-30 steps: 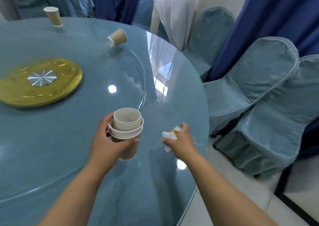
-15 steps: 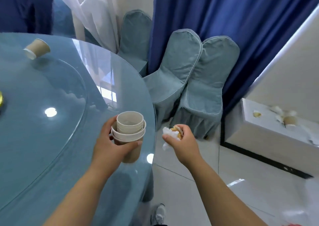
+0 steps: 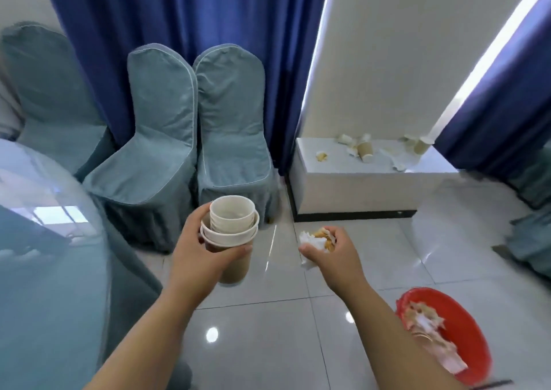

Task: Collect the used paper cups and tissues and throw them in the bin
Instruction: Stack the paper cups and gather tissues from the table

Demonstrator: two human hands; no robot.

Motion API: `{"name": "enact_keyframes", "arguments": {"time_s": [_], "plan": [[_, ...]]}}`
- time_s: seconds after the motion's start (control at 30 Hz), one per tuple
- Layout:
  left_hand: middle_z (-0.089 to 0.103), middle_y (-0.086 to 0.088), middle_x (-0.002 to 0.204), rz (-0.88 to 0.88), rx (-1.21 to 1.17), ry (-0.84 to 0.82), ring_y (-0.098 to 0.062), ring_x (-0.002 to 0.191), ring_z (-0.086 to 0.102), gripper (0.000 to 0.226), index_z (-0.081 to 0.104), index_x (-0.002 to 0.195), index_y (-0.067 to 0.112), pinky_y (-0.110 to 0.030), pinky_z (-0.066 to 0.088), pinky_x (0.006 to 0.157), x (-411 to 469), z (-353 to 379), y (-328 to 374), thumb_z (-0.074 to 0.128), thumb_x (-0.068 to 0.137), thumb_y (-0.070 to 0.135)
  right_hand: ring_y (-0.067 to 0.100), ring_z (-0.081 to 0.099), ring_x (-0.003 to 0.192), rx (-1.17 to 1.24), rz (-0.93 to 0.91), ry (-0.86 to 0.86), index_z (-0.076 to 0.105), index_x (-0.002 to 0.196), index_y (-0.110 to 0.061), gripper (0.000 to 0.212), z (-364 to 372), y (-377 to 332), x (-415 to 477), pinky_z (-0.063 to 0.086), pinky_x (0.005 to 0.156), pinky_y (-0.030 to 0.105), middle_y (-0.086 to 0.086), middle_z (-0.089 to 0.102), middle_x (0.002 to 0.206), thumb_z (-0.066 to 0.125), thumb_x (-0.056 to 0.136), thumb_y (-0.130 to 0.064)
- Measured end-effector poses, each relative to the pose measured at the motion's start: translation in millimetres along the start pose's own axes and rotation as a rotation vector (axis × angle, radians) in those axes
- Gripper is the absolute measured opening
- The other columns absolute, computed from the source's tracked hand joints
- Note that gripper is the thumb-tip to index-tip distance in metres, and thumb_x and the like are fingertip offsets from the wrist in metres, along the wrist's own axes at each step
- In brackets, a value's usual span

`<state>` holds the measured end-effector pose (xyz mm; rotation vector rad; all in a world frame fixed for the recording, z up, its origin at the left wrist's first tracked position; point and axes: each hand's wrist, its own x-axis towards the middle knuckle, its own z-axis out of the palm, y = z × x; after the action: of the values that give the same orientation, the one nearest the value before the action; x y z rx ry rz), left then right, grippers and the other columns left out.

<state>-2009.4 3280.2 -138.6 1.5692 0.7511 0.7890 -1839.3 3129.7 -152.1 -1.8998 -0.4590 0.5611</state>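
The left hand point(image 3: 202, 252) is wrapped around a stack of paper cups point(image 3: 231, 234), which stands upright with the open mouths up, and the right hand point(image 3: 334, 252) is closed around crumpled tissues point(image 3: 313, 242), both held over the tiled floor point(image 3: 268, 330). The red bin point(image 3: 465, 324), already with tissues inside, stands on the floor low and to the right, just beside the right forearm, so the right hand is the nearer one and, I think, should drop first, while the cups must cross over to that side. More cups point(image 3: 365, 151) lie on the white desk point(image 3: 351, 190) far ahead, and I can read no writing or brand on anything.
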Motion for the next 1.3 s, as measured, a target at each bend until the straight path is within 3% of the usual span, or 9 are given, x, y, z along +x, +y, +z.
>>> {"name": "enact_keyframes", "arguments": {"time_s": [0.2, 0.47, 0.67, 0.73, 0.8, 0.93, 1.03, 1.17, 1.3], "plan": [[0.063, 0.029, 0.1, -0.037, 0.009, -0.214, 0.008, 0.089, 0.06, 0.075, 0.052, 0.11, 0.044, -0.019, 0.046, 0.076, 40.7, 132.3, -7.9, 0.085, 0.046, 0.024, 0.013, 0.059, 0.087, 0.044, 0.143, 0.185, 0.048, 0.116, -0.021, 0.049, -107.9, 58.7, 43.0, 0.049, 0.07, 0.023, 0.0, 0.057, 0.102, 0.078, 0.076, -0.021], [0.06, 0.035, 0.098, -0.079, 0.122, -0.569, 0.014, 0.089, 0.057, 0.069, 0.049, 0.108, 0.047, -0.019, 0.045, 0.074, 76.7, 279.2, -28.9, 0.088, 0.055, 0.025, 0.014, 0.052, 0.098, 0.099, 0.392, 0.453, 0.045, 0.122, -0.023, 0.057, -199.9, 137.3, 59.4, 0.042, 0.073, 0.023, -0.002, 0.051, 0.115, 0.079, 0.076, -0.022], [0.057, 0.028, 0.1, -0.07, 0.244, -0.829, 0.013, 0.089, 0.055, 0.069, 0.045, 0.112, 0.044, -0.014, 0.041, 0.07, 120.5, 378.6, -47.2, 0.088, 0.061, 0.025, 0.023, 0.053, 0.117, 0.129, 0.629, 0.62, 0.045, 0.135, -0.017, 0.065, -237.8, 185.0, 85.7, 0.046, 0.096, 0.04, 0.001, 0.052, 0.131, 0.071, 0.081, -0.039], [0.057, 0.027, 0.101, -0.058, 0.283, -0.92, 0.007, 0.091, 0.056, 0.066, 0.046, 0.108, 0.046, -0.016, 0.042, 0.07, 135.8, 412.8, -49.0, 0.085, 0.056, 0.036, 0.022, 0.057, 0.109, 0.182, 0.687, 0.703, 0.05, 0.128, -0.017, 0.054, -248.2, 195.2, 95.7, 0.05, 0.09, 0.04, 0.004, 0.057, 0.126, 0.07, 0.083, -0.038], [0.059, 0.025, 0.101, -0.018, 0.343, -1.01, 0.004, 0.091, 0.058, 0.062, 0.047, 0.106, 0.046, -0.018, 0.042, 0.07, 149.0, 445.9, -51.0, 0.079, 0.054, 0.043, 0.017, 0.058, 0.095, 0.238, 0.732, 0.764, 0.051, 0.112, -0.022, 0.032, -258.6, 197.7, 104.1, 0.048, 0.07, 0.027, 0.002, 0.06, 0.112, 0.068, 0.086, -0.032], [0.057, 0.025, 0.1, 0.055, 0.431, -1.209, 0.005, 0.091, 0.055, 0.06, 0.044, 0.106, 0.045, -0.015, 0.04, 0.07, 166.2, 511.9, -59.3, 0.085, 0.063, 0.035, 0.004, 0.054, 0.072, 0.267, 0.791, 0.863, 0.052, 0.083, -0.025, 0.018, -283.1, 206.6, 118.2, 0.038, 0.05, 0.014, -0.007, 0.058, 0.083, 0.068, 0.086, -0.017], [0.053, 0.026, 0.096, 0.079, 0.493, -1.321, 0.005, 0.086, 0.053, 0.064, 0.043, 0.113, 0.039, -0.016, 0.039, 0.069, 165.8, 559.9, -68.2, 0.084, 0.065, 0.033, 0.014, 0.062, 0.077, 0.253, 0.844, 0.912, 0.062, 0.095, -0.019, 0.017, -300.4, 217.6, 123.2, 0.043, 0.053, 0.015, -0.007, 0.064, 0.085, 0.07, 0.081, -0.014], [0.054, 0.027, 0.095, 0.091, 0.58, -1.445, 0.006, 0.086, 0.054, 0.065, 0.043, 0.113, 0.042, -0.013, 0.039, 0.065, 150.6, 622.7, -82.6, 0.084, 0.063, 0.041, -0.001, 0.051, 0.07, 0.319, 0.902, 0.966, 0.044, 0.074, -0.033, 0.039, -330.0, 233.5, 129.9, 0.037, 0.056, 0.013, -0.019, 0.051, 0.077, 0.072, 0.079, -0.006], [0.059, 0.017, 0.108, 0.09, 0.67, -1.545, -0.009, 0.098, 0.06, 0.072, 0.043, 0.122, 0.037, -0.024, 0.045, 0.077, 121.6, 686.9, -98.1, 0.08, 0.062, 0.052, 0.008, 0.056, 0.079, 0.301, 0.964, 0.963, 0.046, 0.095, -0.028, 0.044, -362.6, 267.9, 138.3, 0.043, 0.066, 0.018, -0.019, 0.051, 0.082, 0.078, 0.072, -0.01]]}}
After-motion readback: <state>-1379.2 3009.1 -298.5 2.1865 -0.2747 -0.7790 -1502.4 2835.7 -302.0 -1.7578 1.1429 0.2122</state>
